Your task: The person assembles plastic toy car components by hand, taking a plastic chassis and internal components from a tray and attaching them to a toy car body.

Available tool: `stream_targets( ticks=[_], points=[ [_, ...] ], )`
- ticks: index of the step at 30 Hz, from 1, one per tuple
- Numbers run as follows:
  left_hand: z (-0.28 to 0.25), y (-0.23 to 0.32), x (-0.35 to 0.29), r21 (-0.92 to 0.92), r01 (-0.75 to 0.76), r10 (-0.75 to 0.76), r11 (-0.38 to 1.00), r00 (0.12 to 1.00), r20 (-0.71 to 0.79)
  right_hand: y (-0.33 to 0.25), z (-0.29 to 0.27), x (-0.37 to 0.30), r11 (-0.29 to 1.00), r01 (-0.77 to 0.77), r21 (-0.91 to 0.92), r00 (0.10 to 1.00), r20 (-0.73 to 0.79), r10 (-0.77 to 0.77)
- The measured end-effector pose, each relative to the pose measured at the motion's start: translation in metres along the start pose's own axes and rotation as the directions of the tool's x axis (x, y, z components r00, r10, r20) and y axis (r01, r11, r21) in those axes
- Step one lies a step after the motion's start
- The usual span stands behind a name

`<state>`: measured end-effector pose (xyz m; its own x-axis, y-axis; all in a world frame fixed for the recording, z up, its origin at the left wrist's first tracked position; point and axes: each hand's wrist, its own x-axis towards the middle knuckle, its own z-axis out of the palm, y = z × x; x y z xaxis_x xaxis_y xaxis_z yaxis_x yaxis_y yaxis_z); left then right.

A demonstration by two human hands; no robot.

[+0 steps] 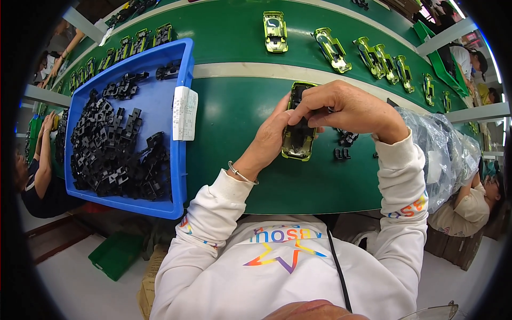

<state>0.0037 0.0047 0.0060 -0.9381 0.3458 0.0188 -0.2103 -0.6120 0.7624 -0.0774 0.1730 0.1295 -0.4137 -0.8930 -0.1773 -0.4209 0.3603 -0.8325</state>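
Observation:
Over the green table, a yellow-green toy car body shell [297,150] with a black inside stands lengthwise in front of me. My left hand [266,137] grips its left side, with the thumb laid over the shell. From the right, my right hand [344,106] reaches across the shell, its thumb and fingers bent together over the shell's middle. What those fingertips pinch is hidden. Just right of the shell lie a small heap of black plastic parts [348,137] and a few loose black pieces [342,154].
A blue bin [182,152] full of small black parts stands at my left, a white label on its rim. Beyond a pale divider, several green car shells [275,33] rest in a row. Clear plastic bags [445,154] lie at the right. Other people work on both sides.

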Motion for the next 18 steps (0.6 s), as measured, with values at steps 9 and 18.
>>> stream_targets(
  ticks=[9, 18],
  points=[
    [-0.009, -0.011, 0.003, 0.146, -0.072, 0.064, 0.987, 0.996, 0.061, -0.021, 0.006, -0.005, 0.985, -0.039, 0.166, 0.999, -0.007, 0.041],
    [-0.003, 0.002, 0.003, 0.034, -0.152, 0.156, 0.988, 0.966, -0.207, 0.032, 0.051, -0.013, 0.719, 0.113, 0.686, 0.837, -0.456, 0.303]
  ],
)
